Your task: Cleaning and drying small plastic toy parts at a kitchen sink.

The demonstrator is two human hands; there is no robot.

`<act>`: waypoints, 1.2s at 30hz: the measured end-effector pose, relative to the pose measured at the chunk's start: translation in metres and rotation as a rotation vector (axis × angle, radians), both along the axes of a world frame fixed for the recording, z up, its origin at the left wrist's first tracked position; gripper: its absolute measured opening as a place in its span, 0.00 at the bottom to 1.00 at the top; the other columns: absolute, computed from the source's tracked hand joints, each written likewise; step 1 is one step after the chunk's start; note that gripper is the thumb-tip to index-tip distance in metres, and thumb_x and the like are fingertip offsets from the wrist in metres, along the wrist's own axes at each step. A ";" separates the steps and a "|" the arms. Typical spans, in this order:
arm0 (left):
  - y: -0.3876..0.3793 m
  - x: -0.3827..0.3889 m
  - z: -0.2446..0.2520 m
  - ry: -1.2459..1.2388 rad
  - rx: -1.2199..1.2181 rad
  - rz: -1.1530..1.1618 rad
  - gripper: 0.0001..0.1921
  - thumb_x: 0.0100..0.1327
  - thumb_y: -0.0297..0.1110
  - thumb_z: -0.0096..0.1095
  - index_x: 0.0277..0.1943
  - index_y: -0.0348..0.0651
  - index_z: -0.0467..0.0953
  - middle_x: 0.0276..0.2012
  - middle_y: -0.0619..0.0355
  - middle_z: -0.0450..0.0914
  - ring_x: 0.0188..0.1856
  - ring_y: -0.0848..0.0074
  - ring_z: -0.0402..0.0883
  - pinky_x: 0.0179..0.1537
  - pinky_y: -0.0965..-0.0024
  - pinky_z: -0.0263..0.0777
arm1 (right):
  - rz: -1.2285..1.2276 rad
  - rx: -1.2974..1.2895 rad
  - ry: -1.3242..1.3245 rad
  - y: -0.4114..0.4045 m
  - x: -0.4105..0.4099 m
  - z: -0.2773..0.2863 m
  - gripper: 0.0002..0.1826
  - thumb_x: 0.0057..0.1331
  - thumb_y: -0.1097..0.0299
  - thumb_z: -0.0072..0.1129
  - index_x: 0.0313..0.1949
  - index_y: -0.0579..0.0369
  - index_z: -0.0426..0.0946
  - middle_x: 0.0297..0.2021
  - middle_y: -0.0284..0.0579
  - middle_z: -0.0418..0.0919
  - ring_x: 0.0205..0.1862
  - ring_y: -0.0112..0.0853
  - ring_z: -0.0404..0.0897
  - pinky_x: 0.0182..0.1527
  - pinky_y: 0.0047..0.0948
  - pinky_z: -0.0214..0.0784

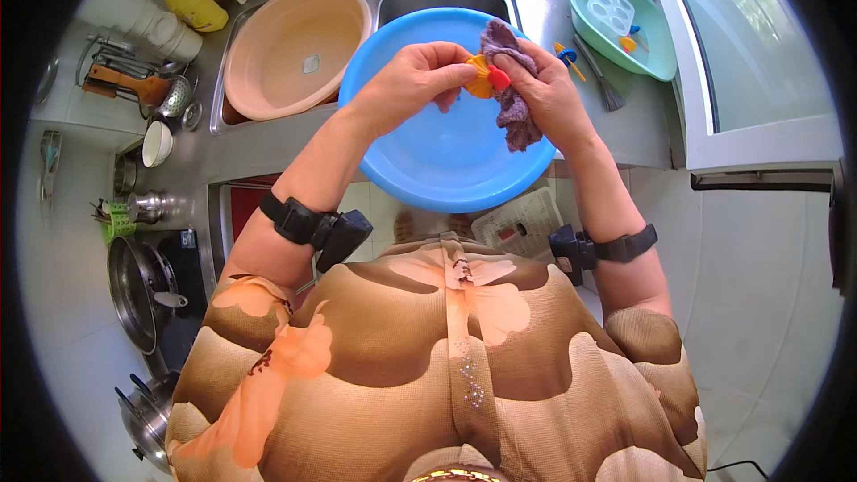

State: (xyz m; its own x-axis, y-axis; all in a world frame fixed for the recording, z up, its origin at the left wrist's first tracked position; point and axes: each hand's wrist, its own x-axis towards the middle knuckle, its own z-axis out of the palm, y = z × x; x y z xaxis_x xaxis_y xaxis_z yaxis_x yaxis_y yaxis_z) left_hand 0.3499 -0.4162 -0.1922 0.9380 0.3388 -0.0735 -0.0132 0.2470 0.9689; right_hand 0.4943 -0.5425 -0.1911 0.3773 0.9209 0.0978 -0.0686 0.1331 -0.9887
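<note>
Over a large blue plastic basin [442, 177], my left hand [412, 84] pinches a small yellow plastic piece [477, 80] with ridges between thumb and fingers. A red part [499, 77] shows at the piece's right side, beside my right thumb; whether the two are joined I cannot tell. My right hand [559, 90] grips a crumpled purple cloth [519, 120], which lies against the red and yellow parts and hangs down below the fingers. The fingertips behind the cloth are partly hidden.
Left of the blue basin, a peach basin [288, 80] sits in the sink. On the right counter lie a blue-and-yellow plastic piece [568, 55] and a grey brush [599, 77]. A green basin [653, 60] holds a white mould and small plastic pieces. A window frame [703, 140] borders the right.
</note>
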 end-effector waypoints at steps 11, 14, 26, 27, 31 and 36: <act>-0.002 -0.002 -0.019 -0.091 -0.097 0.032 0.13 0.63 0.33 0.58 0.49 0.40 0.72 0.38 0.58 0.78 0.32 0.79 0.76 0.36 0.75 0.71 | 0.020 -0.010 0.033 -0.002 0.004 0.000 0.12 0.65 0.66 0.54 0.45 0.59 0.72 0.32 0.34 0.76 0.31 0.17 0.73 0.32 0.17 0.68; 0.008 -0.002 -0.014 0.031 0.010 -0.023 0.13 0.63 0.34 0.58 0.49 0.39 0.72 0.38 0.58 0.78 0.33 0.80 0.76 0.37 0.74 0.72 | 0.072 -0.061 -0.075 -0.001 0.007 -0.002 0.13 0.64 0.67 0.55 0.46 0.59 0.72 0.33 0.34 0.76 0.32 0.18 0.73 0.33 0.18 0.68; -0.011 -0.004 -0.022 -0.135 -0.098 0.087 0.09 0.65 0.33 0.54 0.45 0.38 0.74 0.35 0.58 0.78 0.33 0.80 0.75 0.37 0.75 0.71 | -0.028 0.013 0.103 0.001 0.005 -0.003 0.13 0.64 0.65 0.55 0.46 0.58 0.72 0.34 0.35 0.76 0.32 0.18 0.74 0.32 0.17 0.69; -0.008 -0.006 -0.017 -0.134 -0.097 0.090 0.09 0.65 0.33 0.54 0.45 0.38 0.74 0.35 0.58 0.78 0.33 0.80 0.75 0.37 0.75 0.71 | 0.055 -0.082 0.026 -0.001 0.005 -0.002 0.13 0.64 0.65 0.55 0.45 0.58 0.72 0.35 0.35 0.76 0.33 0.18 0.74 0.32 0.18 0.69; 0.003 -0.001 -0.008 0.034 -0.028 -0.124 0.13 0.68 0.40 0.49 0.44 0.39 0.73 0.36 0.58 0.78 0.32 0.81 0.76 0.36 0.75 0.71 | 0.100 -0.036 0.051 -0.001 0.001 -0.005 0.14 0.64 0.65 0.55 0.46 0.59 0.72 0.35 0.35 0.76 0.34 0.18 0.73 0.35 0.19 0.68; -0.022 0.005 -0.018 -0.164 -0.397 0.092 0.12 0.67 0.36 0.51 0.46 0.37 0.72 0.42 0.55 0.78 0.43 0.74 0.77 0.46 0.66 0.73 | -0.094 0.067 0.163 0.001 0.001 -0.011 0.11 0.65 0.67 0.54 0.44 0.59 0.72 0.35 0.36 0.76 0.35 0.20 0.75 0.36 0.19 0.69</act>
